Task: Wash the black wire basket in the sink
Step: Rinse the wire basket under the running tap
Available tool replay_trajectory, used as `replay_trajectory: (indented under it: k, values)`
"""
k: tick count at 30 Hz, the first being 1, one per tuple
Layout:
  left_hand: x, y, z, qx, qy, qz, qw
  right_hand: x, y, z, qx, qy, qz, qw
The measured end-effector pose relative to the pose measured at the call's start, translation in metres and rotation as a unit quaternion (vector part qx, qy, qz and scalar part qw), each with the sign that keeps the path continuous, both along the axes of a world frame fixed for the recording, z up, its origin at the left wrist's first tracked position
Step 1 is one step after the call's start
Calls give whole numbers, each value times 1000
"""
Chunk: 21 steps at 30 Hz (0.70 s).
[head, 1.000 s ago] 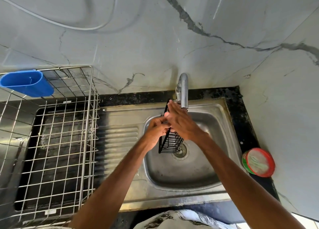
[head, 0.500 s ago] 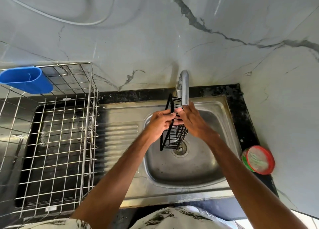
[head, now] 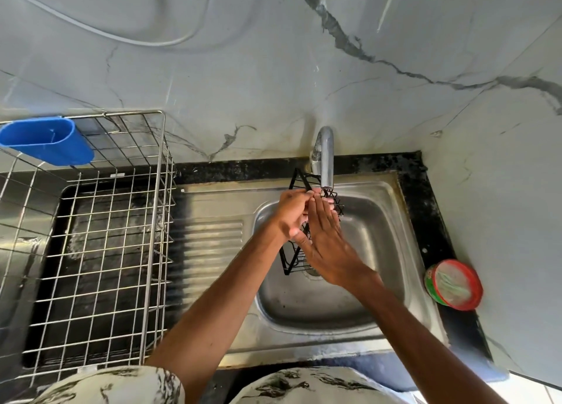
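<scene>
- At frame centre, a black wire basket (head: 293, 262) stands on end over the steel sink (head: 375, 236), its top just under the faucet (head: 326, 155).
- The left hand (head: 290, 213) curls around its upper wires.
- The right hand (head: 330, 248), fingers straight and together, presses flat against its side.

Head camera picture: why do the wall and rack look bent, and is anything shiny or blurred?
In the head view, the wide lens bows the drying rack and wall lines outward; soft light leaves pale glare on the steel sink and tap; the left hand and right hand at the black basket look slightly smeared, likely from motion.
</scene>
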State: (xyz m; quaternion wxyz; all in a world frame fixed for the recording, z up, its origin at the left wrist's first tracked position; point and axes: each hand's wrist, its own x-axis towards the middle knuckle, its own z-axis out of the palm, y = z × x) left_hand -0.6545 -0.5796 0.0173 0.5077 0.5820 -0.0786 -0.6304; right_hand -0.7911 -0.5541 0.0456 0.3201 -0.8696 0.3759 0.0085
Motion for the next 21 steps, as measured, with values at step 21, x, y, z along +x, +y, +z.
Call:
replay_trajectory:
  k: [21]
  values:
    - [-8, -5, 14, 76, 53, 143, 985, -14, -12, -18, -96, 27, 35, 994]
